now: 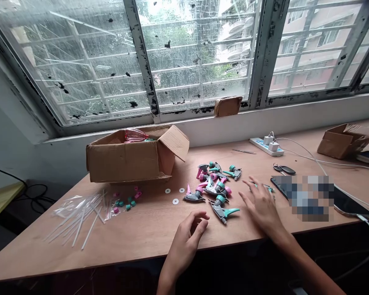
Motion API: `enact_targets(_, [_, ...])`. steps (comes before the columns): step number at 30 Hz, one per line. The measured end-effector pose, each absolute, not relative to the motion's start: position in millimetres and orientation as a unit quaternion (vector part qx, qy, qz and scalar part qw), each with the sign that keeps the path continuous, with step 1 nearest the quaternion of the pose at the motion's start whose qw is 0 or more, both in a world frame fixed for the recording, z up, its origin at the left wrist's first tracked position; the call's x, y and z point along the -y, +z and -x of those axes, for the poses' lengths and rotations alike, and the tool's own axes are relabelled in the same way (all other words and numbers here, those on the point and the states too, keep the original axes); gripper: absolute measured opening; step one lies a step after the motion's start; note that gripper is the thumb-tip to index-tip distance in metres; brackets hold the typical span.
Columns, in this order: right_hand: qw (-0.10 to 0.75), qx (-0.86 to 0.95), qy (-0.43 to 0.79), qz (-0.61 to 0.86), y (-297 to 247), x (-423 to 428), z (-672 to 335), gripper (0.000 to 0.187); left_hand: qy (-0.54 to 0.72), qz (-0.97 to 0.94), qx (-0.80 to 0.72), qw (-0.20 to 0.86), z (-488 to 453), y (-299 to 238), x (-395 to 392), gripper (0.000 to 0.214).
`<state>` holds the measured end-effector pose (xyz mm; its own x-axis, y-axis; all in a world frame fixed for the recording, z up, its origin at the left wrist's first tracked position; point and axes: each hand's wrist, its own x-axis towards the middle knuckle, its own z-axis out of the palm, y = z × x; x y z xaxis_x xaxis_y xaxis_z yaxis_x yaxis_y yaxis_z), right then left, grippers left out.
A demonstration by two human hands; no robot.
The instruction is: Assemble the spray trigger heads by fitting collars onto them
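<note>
My left hand (186, 241) rests on the wooden table (141, 233) near its front edge, fingers loosely curled and empty. My right hand (260, 205) lies flat with fingers spread, just right of a pile of grey spray-trigger heads (215, 182) with teal and pink parts. One teal-handled trigger head (224, 212) lies between my two hands. Three small white washers (174, 194) sit left of the pile. A bundle of clear thin tubes (80, 215) and small pink and teal caps (126, 201) lie at the left.
An open cardboard box (132, 157) holding a pink bottle stands at the back left. A power strip (266, 146) with cables, keys (283, 169), a phone (350, 203) and another cardboard box (344, 140) lie to the right. A window runs behind the table.
</note>
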<state>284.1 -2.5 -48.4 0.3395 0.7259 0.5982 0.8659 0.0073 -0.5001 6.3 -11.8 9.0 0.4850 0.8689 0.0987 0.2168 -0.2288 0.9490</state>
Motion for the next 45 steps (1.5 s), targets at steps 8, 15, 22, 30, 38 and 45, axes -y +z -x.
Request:
enact_targets(8, [0.27, 0.58, -0.153, 0.753, -69.4, 5.8, -311.1, 0.047, 0.365, -0.738, -0.404, 0.399, -9.9, 1.0, 10.3, 0.029])
enact_targets(15, [0.267, 0.569, -0.159, 0.761, -63.5, 1.9, -307.3, 0.038, 0.37, -0.785, -0.45, 0.213, -19.3, -20.1, 4.2, 0.026])
enact_targets(22, [0.288, 0.564, -0.184, 0.752, -76.7, -4.5, -313.8, 0.034, 0.274, -0.804, -0.525, 0.055, 21.0, -40.6, -21.8, 0.045])
enact_targets(30, [0.354, 0.564, -0.18, 0.724, -55.9, 4.0, -302.5, 0.035, 0.258, -0.806, -0.532, 0.04, 19.4, -29.4, -18.3, 0.038])
enact_targets(38, [0.566, 0.611, -0.022, 0.553, -35.4, 43.0, -259.1, 0.037, 0.286, -0.816, -0.499, 0.051, 19.9, -29.2, -12.8, 0.033])
enact_targets(45, [0.47, 0.66, 0.436, 0.392, -27.0, 47.1, -220.1, 0.037, 0.252, -0.825, -0.505, -0.016, 20.3, -37.7, -17.0, 0.041])
